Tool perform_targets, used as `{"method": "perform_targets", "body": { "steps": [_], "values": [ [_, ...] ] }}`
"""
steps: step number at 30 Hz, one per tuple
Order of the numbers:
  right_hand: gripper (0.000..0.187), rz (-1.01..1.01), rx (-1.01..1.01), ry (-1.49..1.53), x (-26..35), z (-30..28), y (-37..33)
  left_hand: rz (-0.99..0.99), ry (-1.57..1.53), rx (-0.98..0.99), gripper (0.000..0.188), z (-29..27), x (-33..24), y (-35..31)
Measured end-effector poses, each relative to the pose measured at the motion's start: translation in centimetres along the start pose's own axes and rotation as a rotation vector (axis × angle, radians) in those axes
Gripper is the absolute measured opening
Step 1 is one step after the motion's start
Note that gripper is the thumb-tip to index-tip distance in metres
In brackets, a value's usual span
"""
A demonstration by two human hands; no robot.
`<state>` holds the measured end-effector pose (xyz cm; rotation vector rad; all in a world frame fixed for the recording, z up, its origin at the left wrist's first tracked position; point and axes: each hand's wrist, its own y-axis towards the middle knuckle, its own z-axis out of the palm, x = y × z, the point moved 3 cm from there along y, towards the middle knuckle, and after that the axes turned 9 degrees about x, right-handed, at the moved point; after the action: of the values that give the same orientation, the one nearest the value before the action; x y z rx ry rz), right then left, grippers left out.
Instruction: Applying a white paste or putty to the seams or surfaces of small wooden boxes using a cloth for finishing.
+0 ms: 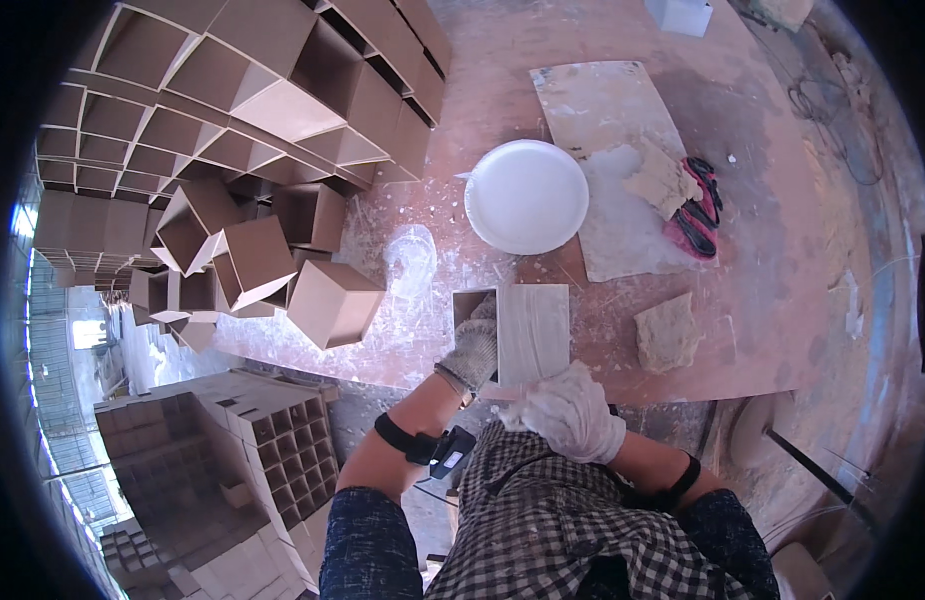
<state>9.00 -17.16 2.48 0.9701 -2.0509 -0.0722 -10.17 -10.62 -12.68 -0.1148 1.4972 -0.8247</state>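
Box (523, 330) is set on table (763, 300) at near edge, centre, just in front of body. Rectangular, open-ended tube shape; white-coated top face, brown inside seen at far-left opening. Long axis runs near–far, open end pointing far.

L hand (473, 350), grey glove, is laid on box's left side; fingers curled over left wall near the opening, clamped on it. R hand (575, 412), white glove, is closed at box's near edge; whether sth is held inside (rag? scraper?) can't be told.

Handling, judged: box looks thin-walled, stiff, light; coating prob. wet or powdery, so slippery/markable. Best held by bare side walls or inner rim, not by coated face. Corners likely to chip if knocked.

Around: white bowl (527, 196) far of box, apart. Sponge (669, 332) right of box, near. Second sponge (663, 180) and red sandals (698, 205) far right on board (593, 110). Brown boxes (333, 302) piled left; stacked grid of same far left.
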Motion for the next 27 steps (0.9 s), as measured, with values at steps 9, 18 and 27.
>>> {"method": "perform_targets", "body": {
  "steps": [9,18,27],
  "values": [
    [0.021,0.061,-0.489,0.01,-8.4,-3.6,4.2,0.015,0.21,0.033,0.061,0.6,-1.4,1.0],
    [0.014,0.048,-0.09,0.223,-0.5,-1.7,-1.7,0.125,0.263,0.299,0.048,-0.1,-3.6,-0.8],
    [0.011,0.058,-0.365,-0.289,-5.4,-2.3,5.0,0.048,0.111,0.239,0.041,0.5,-6.1,-2.1]
  ]
}}
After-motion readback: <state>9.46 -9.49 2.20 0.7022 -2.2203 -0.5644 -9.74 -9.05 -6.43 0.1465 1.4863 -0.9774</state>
